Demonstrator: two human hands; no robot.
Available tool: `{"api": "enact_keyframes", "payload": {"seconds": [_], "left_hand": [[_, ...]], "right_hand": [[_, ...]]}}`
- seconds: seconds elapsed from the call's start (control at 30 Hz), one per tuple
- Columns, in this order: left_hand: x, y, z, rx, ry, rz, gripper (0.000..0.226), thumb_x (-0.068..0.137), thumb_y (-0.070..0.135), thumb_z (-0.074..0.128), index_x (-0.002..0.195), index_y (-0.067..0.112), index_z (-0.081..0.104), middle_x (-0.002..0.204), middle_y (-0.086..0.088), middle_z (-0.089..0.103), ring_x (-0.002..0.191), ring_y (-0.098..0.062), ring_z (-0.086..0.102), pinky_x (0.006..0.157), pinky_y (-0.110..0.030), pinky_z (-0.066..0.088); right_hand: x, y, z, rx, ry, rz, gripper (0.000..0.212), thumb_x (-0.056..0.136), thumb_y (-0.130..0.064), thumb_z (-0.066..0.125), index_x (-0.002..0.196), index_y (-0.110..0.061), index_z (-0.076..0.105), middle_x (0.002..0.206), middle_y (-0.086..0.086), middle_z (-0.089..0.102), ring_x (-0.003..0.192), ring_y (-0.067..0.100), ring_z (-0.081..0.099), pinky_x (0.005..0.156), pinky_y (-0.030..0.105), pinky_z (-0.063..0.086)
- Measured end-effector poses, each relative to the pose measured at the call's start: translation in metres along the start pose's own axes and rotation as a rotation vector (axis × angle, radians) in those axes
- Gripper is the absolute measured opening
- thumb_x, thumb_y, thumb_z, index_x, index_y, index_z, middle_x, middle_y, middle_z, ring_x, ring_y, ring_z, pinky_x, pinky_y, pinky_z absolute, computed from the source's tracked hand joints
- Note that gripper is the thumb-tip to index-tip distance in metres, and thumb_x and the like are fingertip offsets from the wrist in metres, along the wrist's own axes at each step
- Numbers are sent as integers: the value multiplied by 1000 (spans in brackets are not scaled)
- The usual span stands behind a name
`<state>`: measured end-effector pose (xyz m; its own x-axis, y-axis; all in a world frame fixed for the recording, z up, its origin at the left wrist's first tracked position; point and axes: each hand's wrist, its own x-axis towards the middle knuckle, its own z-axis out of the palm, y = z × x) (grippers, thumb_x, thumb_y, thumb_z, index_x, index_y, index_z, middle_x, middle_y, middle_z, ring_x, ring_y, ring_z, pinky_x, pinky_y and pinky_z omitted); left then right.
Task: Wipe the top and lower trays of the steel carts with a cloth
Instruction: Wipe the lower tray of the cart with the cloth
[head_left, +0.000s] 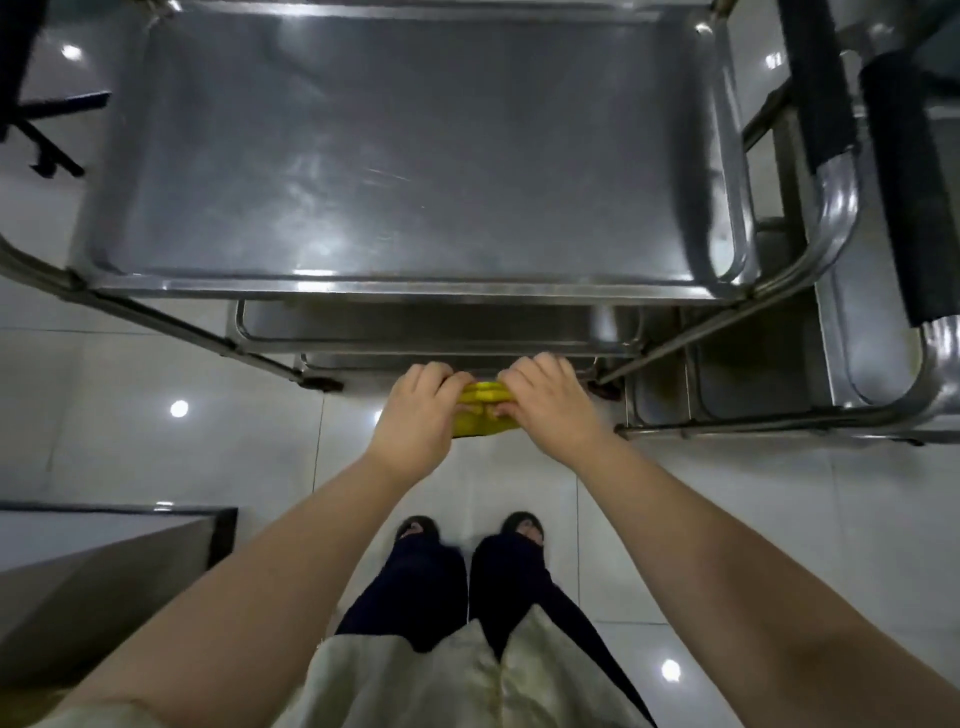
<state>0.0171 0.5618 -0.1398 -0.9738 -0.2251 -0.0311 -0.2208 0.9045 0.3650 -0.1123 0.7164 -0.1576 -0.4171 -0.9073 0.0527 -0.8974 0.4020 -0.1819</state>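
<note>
A steel cart stands in front of me; its top tray (405, 156) fills the upper view and looks bare and shiny. Under its near rim show the edges of two lower trays (415, 325). A yellow cloth (480, 413) is bunched between my hands, just in front of the cart's near edge and above the floor. My left hand (415, 421) grips the cloth's left end with curled fingers. My right hand (550, 405) grips its right end the same way. Most of the cloth is hidden by my fingers.
A second steel cart (857, 322) stands close at the right, with black padded bars (904, 182) above it. A grey counter or box corner (104, 561) sits at lower left. Black stand legs (47, 150) are at the upper left. White glossy tiles surround my feet.
</note>
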Motion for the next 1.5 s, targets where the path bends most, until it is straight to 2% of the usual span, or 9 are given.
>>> {"api": "enact_keyframes", "payload": {"seconds": [0.3, 0.5, 0.63, 0.77, 0.83, 0.9, 1.0, 1.3, 1.5], "left_hand": [[79, -75, 192, -267, -64, -53, 31, 93, 14, 60, 123, 8, 64, 113, -16, 57, 102, -36, 56, 89, -42, 47], [196, -101, 260, -63, -23, -84, 40, 96, 39, 43, 126, 21, 62, 119, -11, 59, 117, -35, 48, 95, -38, 40], [231, -121, 283, -53, -9, -26, 39, 102, 40, 35, 133, 28, 56, 130, -4, 54, 124, -29, 39, 103, -41, 33], [278, -169, 272, -115, 321, -36, 51, 94, 45, 29, 131, 26, 60, 135, -5, 57, 126, -32, 45, 105, -41, 34], [302, -191, 264, 27, 293, -155, 44, 101, 33, 35, 143, 26, 48, 151, -4, 43, 140, -30, 33, 112, -43, 26], [315, -204, 264, 136, 193, -219, 51, 104, 36, 32, 154, 31, 26, 164, -1, 19, 151, -27, 10, 120, -48, 12], [322, -211, 273, 184, 41, -260, 56, 105, 47, 19, 158, 37, 3, 166, 4, -4, 152, -26, -10, 120, -54, -4], [327, -216, 278, 227, 17, -265, 55, 104, 51, 11, 157, 40, 2, 166, 6, -9, 152, -23, -9, 120, -54, -5], [326, -216, 280, 215, 22, -261, 54, 104, 50, 10, 156, 41, 1, 165, 5, -10, 152, -22, -11, 120, -54, -7]], "right_hand": [[21, 73, 189, 13, -26, 247, 38, 89, -40, 43, 95, -11, 67, 85, 10, 61, 74, 34, 62, 68, 38, 47], [86, 168, 233, -5, -76, 286, 30, 93, -16, 49, 120, -9, 59, 118, 19, 56, 105, 41, 56, 86, 47, 48], [110, 198, 262, 5, -31, 229, 29, 97, -39, 54, 101, -11, 60, 101, 13, 58, 97, 36, 57, 80, 42, 42], [113, 198, 267, -92, 162, 219, 55, 86, -57, 45, 114, -15, 65, 110, 13, 61, 105, 39, 54, 89, 48, 44], [115, 178, 262, -108, 96, 327, 62, 90, -63, 27, 135, -29, 54, 139, 5, 52, 129, 37, 41, 108, 50, 28], [112, 158, 272, -52, -69, 442, 63, 92, -72, 10, 150, -50, 18, 164, -9, 9, 149, 37, 5, 117, 56, 1], [101, 143, 287, -53, -260, 496, 69, 77, -83, -5, 141, -61, -22, 159, -14, -27, 143, 44, -28, 111, 68, -15], [277, 245, 286, -57, -140, 622, 65, 92, -76, 9, 149, -54, -12, 163, -8, -21, 146, 44, -20, 110, 74, -3], [154, 177, 286, -21, -206, 442, 57, 89, -74, 5, 138, -65, -23, 159, -12, -28, 144, 41, -26, 111, 66, -17]]}}
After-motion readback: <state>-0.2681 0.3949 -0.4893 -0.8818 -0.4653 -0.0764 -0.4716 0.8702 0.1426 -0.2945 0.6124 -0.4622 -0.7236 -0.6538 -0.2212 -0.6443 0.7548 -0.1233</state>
